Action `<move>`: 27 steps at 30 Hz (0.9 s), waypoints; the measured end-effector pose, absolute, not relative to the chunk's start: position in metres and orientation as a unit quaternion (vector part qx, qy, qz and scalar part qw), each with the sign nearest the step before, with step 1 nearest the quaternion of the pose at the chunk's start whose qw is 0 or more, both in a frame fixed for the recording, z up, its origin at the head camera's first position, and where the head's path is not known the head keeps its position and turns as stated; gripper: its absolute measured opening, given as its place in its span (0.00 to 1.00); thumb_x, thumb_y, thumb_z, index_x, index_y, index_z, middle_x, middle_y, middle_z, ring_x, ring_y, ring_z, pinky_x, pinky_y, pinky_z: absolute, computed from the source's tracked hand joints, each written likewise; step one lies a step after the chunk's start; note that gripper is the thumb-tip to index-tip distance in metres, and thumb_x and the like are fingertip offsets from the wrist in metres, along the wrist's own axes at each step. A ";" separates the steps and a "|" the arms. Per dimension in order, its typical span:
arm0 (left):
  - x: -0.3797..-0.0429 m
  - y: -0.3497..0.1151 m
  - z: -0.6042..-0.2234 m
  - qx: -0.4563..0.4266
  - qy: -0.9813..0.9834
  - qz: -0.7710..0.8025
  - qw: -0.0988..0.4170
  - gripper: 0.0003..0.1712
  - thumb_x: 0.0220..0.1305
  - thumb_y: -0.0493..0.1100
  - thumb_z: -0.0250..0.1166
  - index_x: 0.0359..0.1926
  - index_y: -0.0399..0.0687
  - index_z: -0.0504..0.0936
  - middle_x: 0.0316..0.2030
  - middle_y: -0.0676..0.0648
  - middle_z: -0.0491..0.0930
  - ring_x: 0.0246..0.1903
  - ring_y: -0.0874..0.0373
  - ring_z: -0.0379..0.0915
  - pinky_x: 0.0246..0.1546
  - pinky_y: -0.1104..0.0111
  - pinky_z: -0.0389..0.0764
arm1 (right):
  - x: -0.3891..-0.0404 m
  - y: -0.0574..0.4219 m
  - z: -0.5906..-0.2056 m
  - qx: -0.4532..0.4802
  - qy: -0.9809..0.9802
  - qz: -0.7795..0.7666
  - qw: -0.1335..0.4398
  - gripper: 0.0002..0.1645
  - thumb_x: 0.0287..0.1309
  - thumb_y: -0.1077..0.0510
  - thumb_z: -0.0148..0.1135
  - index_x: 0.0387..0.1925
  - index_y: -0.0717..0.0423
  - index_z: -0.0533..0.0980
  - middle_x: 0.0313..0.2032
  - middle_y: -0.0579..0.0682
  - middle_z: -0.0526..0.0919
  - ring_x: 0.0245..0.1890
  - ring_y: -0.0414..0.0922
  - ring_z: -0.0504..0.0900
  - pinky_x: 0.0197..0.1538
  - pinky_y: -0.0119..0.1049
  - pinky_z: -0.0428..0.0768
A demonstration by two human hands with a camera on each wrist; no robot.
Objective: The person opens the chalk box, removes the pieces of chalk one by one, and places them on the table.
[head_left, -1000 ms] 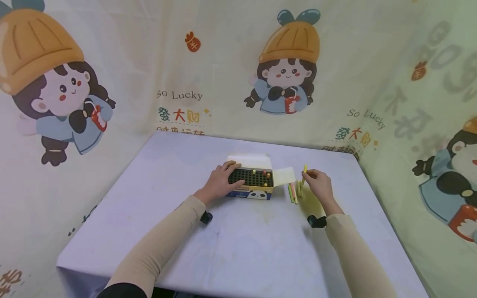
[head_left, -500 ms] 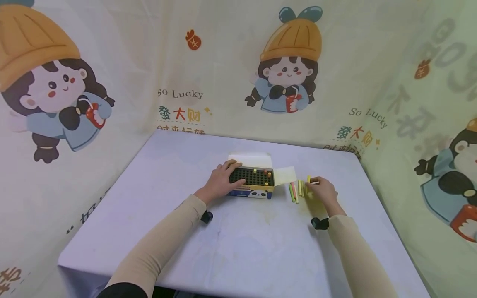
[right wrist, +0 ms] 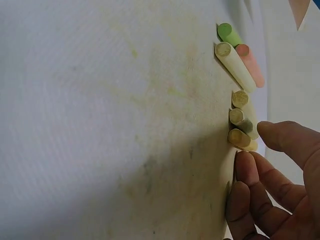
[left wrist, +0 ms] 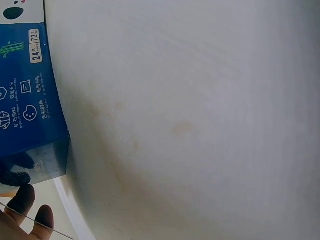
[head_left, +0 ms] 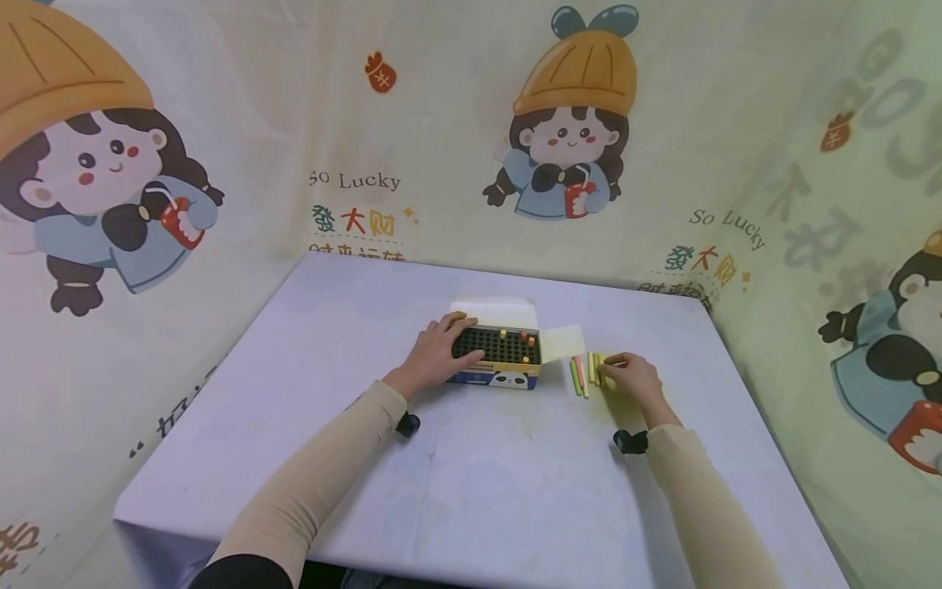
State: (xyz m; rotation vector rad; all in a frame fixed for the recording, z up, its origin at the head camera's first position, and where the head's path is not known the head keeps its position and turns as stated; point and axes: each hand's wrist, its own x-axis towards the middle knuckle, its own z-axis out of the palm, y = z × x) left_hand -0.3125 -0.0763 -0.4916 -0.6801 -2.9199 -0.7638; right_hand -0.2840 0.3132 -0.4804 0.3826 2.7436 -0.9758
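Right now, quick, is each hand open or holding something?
Left hand: open, resting on the box.
Right hand: at a yellow chalk; can't tell whether it's gripping.

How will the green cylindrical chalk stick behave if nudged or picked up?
The green cylindrical chalk stick would probably roll when nudged, given its round end, though the pink cylindrical chalk stick beside it may stop it. Slim and straight, it's likely light and stiff, but could snap under a hard pinch.
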 end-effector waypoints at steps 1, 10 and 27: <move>-0.312 -0.077 -0.492 -0.221 -0.943 -0.247 0.025 0.44 0.72 0.73 0.55 0.81 0.61 0.59 0.79 0.45 0.55 0.69 0.37 0.61 0.66 0.37 0.65 | -0.284 0.313 -0.481 0.133 0.928 -0.332 0.104 0.33 0.72 0.43 0.59 0.64 0.64 0.75 0.63 0.68 0.76 0.60 0.62 0.75 0.63 0.59 0.71; -0.311 -0.077 -0.490 -0.219 -0.943 -0.249 0.020 0.45 0.72 0.73 0.55 0.81 0.62 0.59 0.79 0.45 0.54 0.69 0.38 0.61 0.66 0.37 0.65 | -0.287 0.308 -0.480 0.135 0.922 -0.351 0.092 0.32 0.72 0.43 0.60 0.64 0.63 0.75 0.63 0.66 0.77 0.59 0.61 0.75 0.66 0.63 0.64; -0.314 -0.075 -0.490 -0.218 -0.945 -0.244 0.016 0.45 0.71 0.73 0.56 0.81 0.61 0.58 0.79 0.44 0.54 0.69 0.37 0.61 0.66 0.38 0.65 | -0.294 0.285 -0.451 0.086 0.919 -0.382 -0.041 0.28 0.73 0.42 0.60 0.60 0.60 0.79 0.58 0.62 0.81 0.58 0.59 0.79 0.57 0.52 0.79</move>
